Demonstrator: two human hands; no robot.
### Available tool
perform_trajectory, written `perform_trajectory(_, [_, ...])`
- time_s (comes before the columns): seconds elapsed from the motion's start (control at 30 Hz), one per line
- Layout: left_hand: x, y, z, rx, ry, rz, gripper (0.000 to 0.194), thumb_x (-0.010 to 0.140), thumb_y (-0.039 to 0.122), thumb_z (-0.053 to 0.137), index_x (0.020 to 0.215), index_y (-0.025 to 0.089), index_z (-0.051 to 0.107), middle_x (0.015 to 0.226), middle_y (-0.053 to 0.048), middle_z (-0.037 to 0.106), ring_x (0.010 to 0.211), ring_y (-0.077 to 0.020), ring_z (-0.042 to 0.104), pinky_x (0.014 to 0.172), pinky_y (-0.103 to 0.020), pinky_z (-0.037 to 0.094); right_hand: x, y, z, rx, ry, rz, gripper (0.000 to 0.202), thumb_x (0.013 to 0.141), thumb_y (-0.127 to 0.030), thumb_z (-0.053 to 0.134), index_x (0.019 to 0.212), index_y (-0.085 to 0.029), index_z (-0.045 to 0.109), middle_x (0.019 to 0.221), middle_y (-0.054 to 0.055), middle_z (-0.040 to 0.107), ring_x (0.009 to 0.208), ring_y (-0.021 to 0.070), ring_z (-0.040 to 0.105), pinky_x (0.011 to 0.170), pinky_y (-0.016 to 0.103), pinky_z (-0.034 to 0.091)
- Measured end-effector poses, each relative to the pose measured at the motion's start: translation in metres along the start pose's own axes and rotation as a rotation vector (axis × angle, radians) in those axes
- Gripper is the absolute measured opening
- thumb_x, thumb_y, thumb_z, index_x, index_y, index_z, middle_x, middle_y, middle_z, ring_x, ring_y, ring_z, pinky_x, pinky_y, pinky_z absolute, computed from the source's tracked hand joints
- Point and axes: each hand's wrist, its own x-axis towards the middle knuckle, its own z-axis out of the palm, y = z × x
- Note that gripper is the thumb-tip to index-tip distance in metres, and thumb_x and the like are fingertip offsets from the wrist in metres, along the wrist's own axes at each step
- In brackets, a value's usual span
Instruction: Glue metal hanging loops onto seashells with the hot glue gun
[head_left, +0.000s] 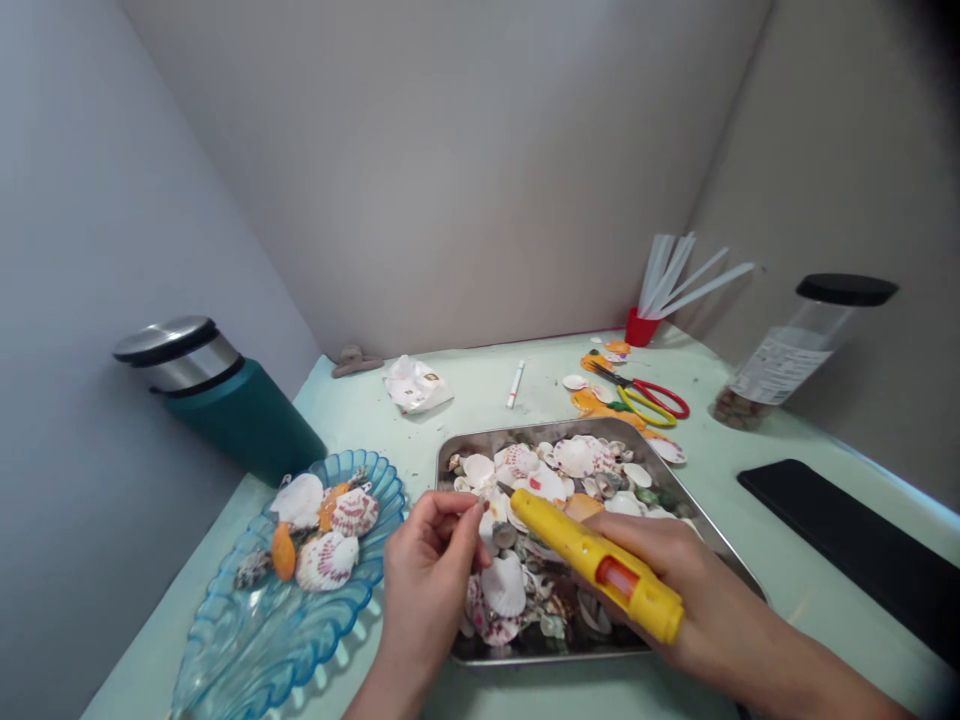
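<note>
A yellow hot glue gun (564, 530) is gripped in my right hand (667, 570), its nozzle pointing left over the metal tray. Thumb and fingers of my left hand (435, 560) are pinched together just left of the nozzle; what they hold is too small and too covered to name. Below both hands lies the metal tray (555, 660), filled with seashells, among them a white scallop shell (504, 586). On the left, a blue scalloped glass dish (255, 650) carries a cluster of shells, including a striped scallop shell (328, 561) and an orange shell (283, 551).
Behind the dish leans a teal bottle (240, 415). Along the back are a crumpled white packet (416, 385), a white marker-like stick (516, 384), red-and-yellow-handled scissors (649, 400) and a red cup (641, 327) of glue sticks. A clear jar (784, 360) and black slab (847, 540) lie right.
</note>
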Motion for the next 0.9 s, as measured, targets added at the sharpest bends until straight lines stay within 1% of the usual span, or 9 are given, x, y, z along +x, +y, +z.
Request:
perform_trajectory(0.2, [0.0001, -0.0021, -0.0009, 0.015, -0.006, 0.023, 0.018, 0.079, 0.033, 0.066, 0.081, 0.016, 0.062, 0.049, 0.005, 0.057, 0.045, -0.0091, 0.054, 0.048, -0.018, 0.042, -0.0004, -0.0005, -0.0007, -0.039, -0.019, -0.021, 0.014, 0.09, -0.029, 0.049, 0.084, -0.019, 0.057, 0.074, 0.001, 0.062, 0.063, 0.0148, 0.054, 0.058, 0.025, 0.038])
perform_trajectory(0.33, [0.0002, -0.0027, -0.0012, 0.046, -0.029, 0.038, 0.017, 0.081, 0.033, 0.064, 0.083, 0.017, 0.061, 0.052, 0.005, 0.058, 0.047, -0.0095, 0.054, 0.049, -0.019, 0.043, 0.0002, -0.0008, -0.0012, -0.042, -0.04, -0.062, 0.015, 0.089, -0.026, 0.047, 0.077, -0.019, 0.054, 0.07, 0.0, 0.06, 0.059, 0.013, 0.05, 0.056, 0.024, 0.037])
perform_trajectory(0.43, [0.0002, -0.0027, -0.0012, 0.042, -0.031, 0.042, 0.017, 0.081, 0.033, 0.063, 0.082, 0.017, 0.061, 0.051, 0.005, 0.058, 0.047, -0.01, 0.054, 0.05, -0.019, 0.043, 0.001, -0.0015, -0.0013, -0.031, -0.007, -0.048, 0.018, 0.089, -0.028, 0.048, 0.074, -0.019, 0.053, 0.068, 0.0, 0.059, 0.058, 0.0125, 0.049, 0.055, 0.023, 0.037])
perform_trajectory(0.57, [-0.0019, -0.0032, -0.0015, 0.057, -0.034, 0.05, 0.015, 0.081, 0.032, 0.062, 0.082, 0.017, 0.061, 0.053, 0.004, 0.058, 0.047, -0.0105, 0.054, 0.05, -0.02, 0.044, 0.0002, -0.0036, -0.002, -0.032, -0.011, -0.014, 0.016, 0.09, -0.028, 0.049, 0.079, -0.018, 0.056, 0.072, 0.002, 0.062, 0.061, 0.0138, 0.053, 0.058, 0.024, 0.039])
perform_trajectory(0.73, [-0.0045, -0.0053, -0.0017, 0.153, -0.034, 0.11, 0.012, 0.084, 0.031, 0.059, 0.085, 0.019, 0.062, 0.057, 0.003, 0.06, 0.049, -0.0116, 0.056, 0.051, -0.021, 0.045, -0.0012, -0.0045, -0.003, -0.016, -0.032, -0.004, 0.014, 0.089, -0.028, 0.052, 0.086, -0.018, 0.062, 0.072, 0.002, 0.065, 0.061, 0.015, 0.056, 0.057, 0.025, 0.042])
perform_trajectory(0.8, [-0.0048, -0.0057, -0.0018, 0.186, -0.035, 0.123, 0.012, 0.084, 0.03, 0.058, 0.086, 0.019, 0.062, 0.057, 0.003, 0.06, 0.05, -0.012, 0.057, 0.051, -0.021, 0.045, -0.0012, -0.0044, -0.0035, -0.009, -0.021, 0.021, 0.015, 0.09, -0.028, 0.052, 0.084, -0.019, 0.063, 0.073, 0.002, 0.066, 0.063, 0.0157, 0.058, 0.058, 0.025, 0.043])
perform_trajectory(0.9, [-0.0046, -0.0057, -0.0019, 0.201, -0.024, 0.131, 0.011, 0.084, 0.03, 0.058, 0.085, 0.019, 0.062, 0.056, 0.003, 0.06, 0.05, -0.0125, 0.057, 0.052, -0.022, 0.046, -0.0012, -0.0053, -0.0045, -0.022, 0.002, 0.047, 0.014, 0.088, -0.027, 0.055, 0.077, -0.02, 0.061, 0.071, 0.001, 0.065, 0.065, 0.0169, 0.06, 0.059, 0.025, 0.045])
